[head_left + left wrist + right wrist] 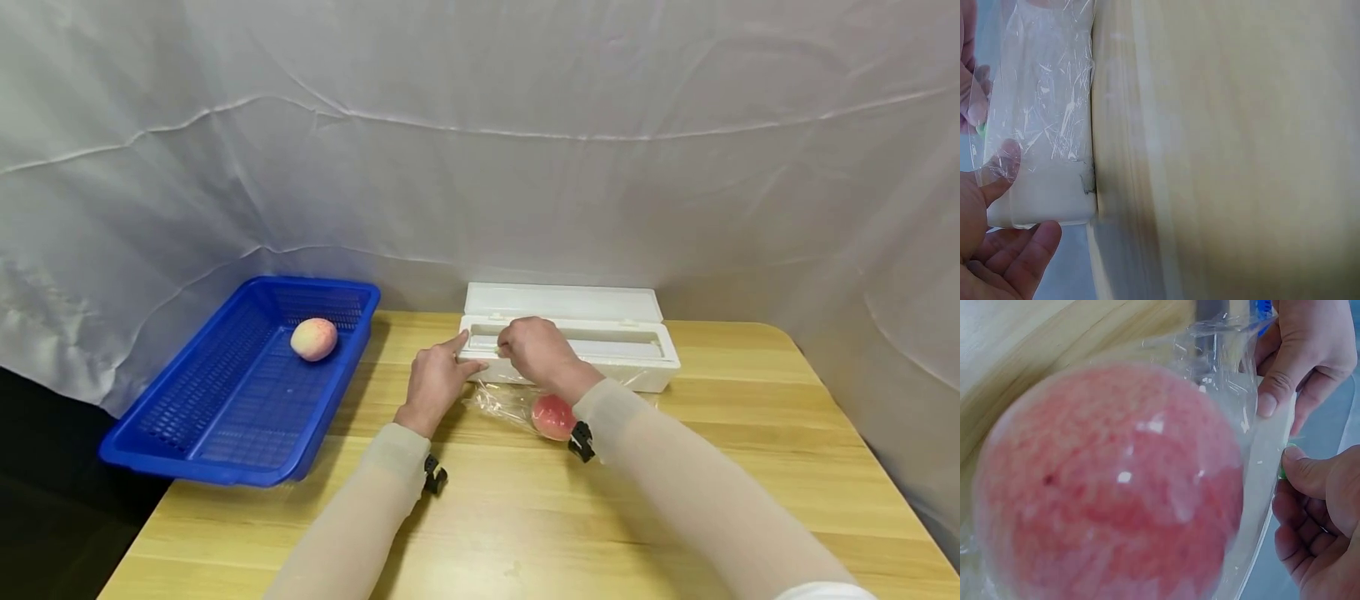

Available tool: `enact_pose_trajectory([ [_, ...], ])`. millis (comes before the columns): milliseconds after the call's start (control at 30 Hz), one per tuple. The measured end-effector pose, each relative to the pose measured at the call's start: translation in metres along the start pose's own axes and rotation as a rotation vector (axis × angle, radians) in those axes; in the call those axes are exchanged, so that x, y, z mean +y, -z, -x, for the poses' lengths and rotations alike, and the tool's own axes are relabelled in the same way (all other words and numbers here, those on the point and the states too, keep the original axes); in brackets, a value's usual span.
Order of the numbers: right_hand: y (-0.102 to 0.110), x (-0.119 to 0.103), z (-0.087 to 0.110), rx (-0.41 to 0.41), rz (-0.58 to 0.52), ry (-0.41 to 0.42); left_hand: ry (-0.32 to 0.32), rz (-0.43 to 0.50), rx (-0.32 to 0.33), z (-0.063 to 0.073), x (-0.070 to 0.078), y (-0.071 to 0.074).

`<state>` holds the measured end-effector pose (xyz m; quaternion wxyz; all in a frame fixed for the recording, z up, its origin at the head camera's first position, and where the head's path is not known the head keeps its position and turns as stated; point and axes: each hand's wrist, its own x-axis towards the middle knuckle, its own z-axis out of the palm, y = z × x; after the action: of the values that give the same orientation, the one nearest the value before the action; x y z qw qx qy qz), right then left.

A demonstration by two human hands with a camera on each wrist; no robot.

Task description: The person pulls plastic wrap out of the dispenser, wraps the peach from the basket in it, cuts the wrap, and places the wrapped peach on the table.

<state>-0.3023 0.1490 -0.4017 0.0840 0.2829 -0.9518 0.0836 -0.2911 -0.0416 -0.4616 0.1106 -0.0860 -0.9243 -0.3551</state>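
A white cling film dispenser box (652, 379) stands at the table's back with its lid (562, 300) raised. Clear cling film (498, 400) hangs over its front and onto the table. My left hand (435, 379) grips the box's left end, thumb on the front over the film's edge and fingers round the end. At the front rim, my right hand (536, 350) pinches a small green piece (1283, 469), mostly hidden by thumb and fingers, which looks like the slide cutter. A pink-red peach (552, 418) lies under the film, below my right wrist; it looms large in the right wrist view.
A blue plastic basket (300, 462) stands on the left, overhanging the table's edge. Inside it sits a pale peach (313, 339). Grey-white cloth (570, 200) hangs behind the wooden table (510, 525).
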Motion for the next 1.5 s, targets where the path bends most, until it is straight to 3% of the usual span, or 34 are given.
enact_pose_trajectory([
  [233,0.006,0.009,0.010,0.012,-0.006,0.020,-0.016,-0.004,0.005,-0.001,0.001,-0.002],
  [533,0.012,0.026,0.027,0.017,-0.033,-0.031,0.012,0.002,0.015,0.000,-0.002,0.001],
  [1500,0.023,0.052,0.052,0.009,-0.035,-0.025,0.008,0.020,-0.001,0.002,-0.001,-0.001],
])
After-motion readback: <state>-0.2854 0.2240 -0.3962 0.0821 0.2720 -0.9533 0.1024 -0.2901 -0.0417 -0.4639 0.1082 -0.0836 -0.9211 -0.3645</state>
